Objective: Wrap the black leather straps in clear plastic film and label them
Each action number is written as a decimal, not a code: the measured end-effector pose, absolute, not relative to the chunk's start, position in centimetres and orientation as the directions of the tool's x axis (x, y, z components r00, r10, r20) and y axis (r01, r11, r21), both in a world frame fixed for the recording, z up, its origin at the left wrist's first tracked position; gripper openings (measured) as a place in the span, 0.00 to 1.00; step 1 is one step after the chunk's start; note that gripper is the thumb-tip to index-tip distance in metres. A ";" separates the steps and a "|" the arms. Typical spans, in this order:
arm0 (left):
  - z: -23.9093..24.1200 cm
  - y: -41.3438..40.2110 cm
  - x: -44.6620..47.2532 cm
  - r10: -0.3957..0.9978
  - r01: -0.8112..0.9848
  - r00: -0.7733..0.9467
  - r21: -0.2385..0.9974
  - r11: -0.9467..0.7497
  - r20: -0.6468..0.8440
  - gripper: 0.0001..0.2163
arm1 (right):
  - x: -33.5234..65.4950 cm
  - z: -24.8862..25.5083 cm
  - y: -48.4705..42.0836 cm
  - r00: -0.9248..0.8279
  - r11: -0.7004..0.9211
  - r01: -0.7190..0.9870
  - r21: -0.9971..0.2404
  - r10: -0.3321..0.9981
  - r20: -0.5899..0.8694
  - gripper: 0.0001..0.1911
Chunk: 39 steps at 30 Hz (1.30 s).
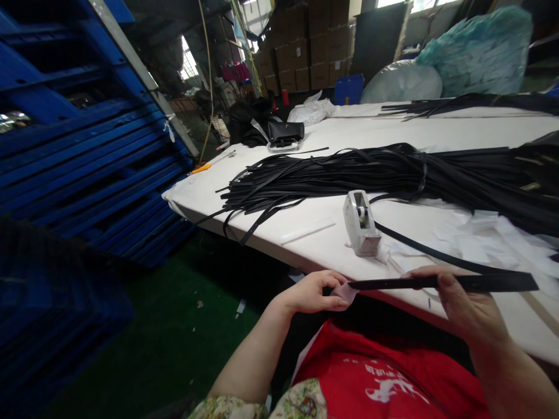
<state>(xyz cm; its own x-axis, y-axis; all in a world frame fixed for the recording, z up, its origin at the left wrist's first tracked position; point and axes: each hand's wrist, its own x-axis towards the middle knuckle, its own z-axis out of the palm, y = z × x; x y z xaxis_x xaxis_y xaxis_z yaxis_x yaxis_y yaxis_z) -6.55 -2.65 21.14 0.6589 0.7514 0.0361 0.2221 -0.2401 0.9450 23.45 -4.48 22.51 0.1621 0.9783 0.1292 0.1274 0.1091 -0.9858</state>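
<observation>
A black strap (pixel 393 283) stretches level between my hands at the near edge of the table. My right hand (pixel 469 305) is closed around it, thumb on the near side, with the strap's wide end sticking out to the right. At its left tip, my left hand (pixel 312 292) pinches a thin, pale piece of paper (pixel 345 295) that touches or wraps the strap's end; which of the two I cannot tell. Just beyond stands a white tape dispenser (pixel 361 224). Behind it lies a thick bundle of black straps (pixel 323 174), tied near its middle.
White slips (pixel 476 238) are scattered on the white table (pixel 314 241) at right. A black bag (pixel 286 132) and an orange-handled cutter (pixel 201 168) lie towards the far left. Blue pallets (pixel 87 169) stack up at left. Plastic sacks (pixel 476 58) stand behind.
</observation>
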 end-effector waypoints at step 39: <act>18.8 -9.6 -8.4 0.862 0.313 0.379 0.923 0.223 -0.336 0.27 | 17.9 25.5 -4.2 -0.165 0.062 -0.186 -0.981 0.982 0.093 0.25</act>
<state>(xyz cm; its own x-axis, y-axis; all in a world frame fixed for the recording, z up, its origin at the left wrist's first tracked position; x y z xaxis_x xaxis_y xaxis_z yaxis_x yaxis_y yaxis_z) -8.36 -9.58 18.84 0.3786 0.8623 -0.3363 0.3130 0.2227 0.9233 17.92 -4.21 25.54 -0.1653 0.9818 0.0933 -0.1865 0.0618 -0.9805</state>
